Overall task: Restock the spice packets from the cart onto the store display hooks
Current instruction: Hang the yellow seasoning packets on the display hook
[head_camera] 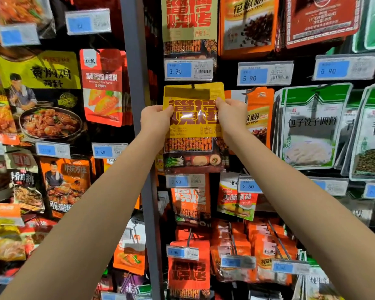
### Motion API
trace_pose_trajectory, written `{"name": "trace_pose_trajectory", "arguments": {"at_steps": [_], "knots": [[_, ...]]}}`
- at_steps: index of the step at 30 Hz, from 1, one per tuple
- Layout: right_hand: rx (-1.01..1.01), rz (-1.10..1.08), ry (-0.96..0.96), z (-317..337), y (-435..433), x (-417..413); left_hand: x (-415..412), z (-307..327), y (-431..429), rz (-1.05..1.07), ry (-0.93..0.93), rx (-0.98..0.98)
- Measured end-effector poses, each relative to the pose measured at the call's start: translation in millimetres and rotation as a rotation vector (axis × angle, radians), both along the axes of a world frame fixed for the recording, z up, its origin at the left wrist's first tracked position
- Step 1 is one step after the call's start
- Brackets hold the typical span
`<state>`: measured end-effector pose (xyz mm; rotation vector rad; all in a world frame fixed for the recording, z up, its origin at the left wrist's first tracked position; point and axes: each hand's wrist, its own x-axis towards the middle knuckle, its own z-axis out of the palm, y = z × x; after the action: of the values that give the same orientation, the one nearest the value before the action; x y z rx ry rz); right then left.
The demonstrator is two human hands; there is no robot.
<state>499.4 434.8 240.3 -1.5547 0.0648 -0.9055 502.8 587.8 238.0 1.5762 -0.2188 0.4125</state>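
Hanging packets (312, 126) and price tags (188, 70) fill the display rack (134, 61) before you; your left hand (155, 119) and right hand (232, 113) pinch the sides of the yellow spice packet (193, 128).

This is a shop aisle, the seasoning section of a grocery: glossy, brightly printed plastic spice packets (312, 126) hang in stacked rows on thin metal display hooks (278, 240) across a dark wall rack. Below each row sits a blue-and-white paper price label (188, 70) in a clear plastic holder, showing figures such as 3.90 and 5.90 beside a barcode. A grey upright metal post (135, 83) divides the rack into bays.
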Motion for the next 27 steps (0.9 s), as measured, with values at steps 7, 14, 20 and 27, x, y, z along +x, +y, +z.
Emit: {"name": "trace_pose_trajectory", "arguments": {"at_steps": [7, 14, 20, 27], "knots": [[-0.298, -0.1, -0.068, -29.0, -1.5, -2.1, -12.9, -44.5, -18.0, 0.14, -0.325, 0.479], [-0.701, -0.147, 0.085, -59.4, -1.6, 6.3, 17.0, -64.2, -31.2, 0.078, -0.158, 0.721], [-0.74, -0.162, 0.148, -56.2, -2.1, 20.1, 35.2, -65.2, -40.4, 0.073, -0.122, 0.793], [-0.753, -0.231, 0.214, -60.3, -11.4, 20.3, 39.1, -69.7, -43.9, 0.15, -0.141, 0.744]]}}
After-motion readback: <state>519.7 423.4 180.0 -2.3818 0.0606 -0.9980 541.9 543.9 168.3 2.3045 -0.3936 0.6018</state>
